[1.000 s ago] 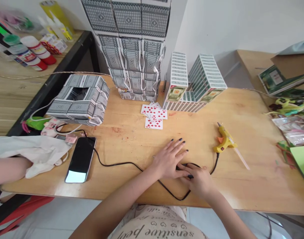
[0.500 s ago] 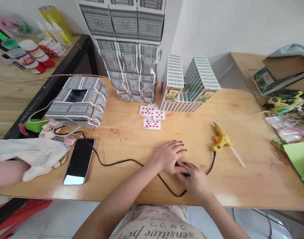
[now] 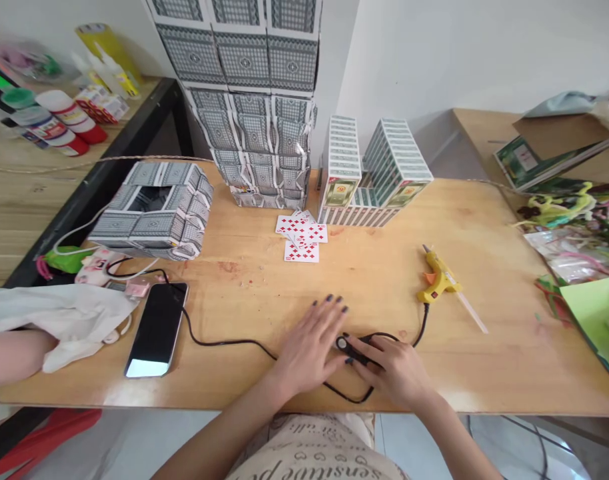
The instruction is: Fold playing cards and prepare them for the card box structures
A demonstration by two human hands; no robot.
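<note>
My left hand (image 3: 307, 343) lies flat on the table, fingers stretched out and apart, holding nothing. Its thumb is close to a small black object with a round silver end (image 3: 342, 343). My right hand (image 3: 394, 367) has its fingers over that object, gripping it against the tabletop; most of it is hidden, so its kind cannot be made out. A black cord (image 3: 229, 343) runs under my left forearm, loops near the front edge and passes by my right hand to the yellow glue gun (image 3: 437, 280), which rests at the right with a clear glue stick in it.
Fanned playing cards (image 3: 302, 233) lie mid-table. Behind stand a tall playing-card structure (image 3: 257, 127) and stacked card boxes (image 3: 369, 213). At left are a hollow card block (image 3: 154, 230), a phone (image 3: 157, 330) and another person's arm (image 3: 14, 357). Green paper (image 3: 592, 313) lies at right.
My left hand has slid left and down, off my right hand, and now lies flat. The black object under my right fingers has come into view. The camera view has shifted slightly.
</note>
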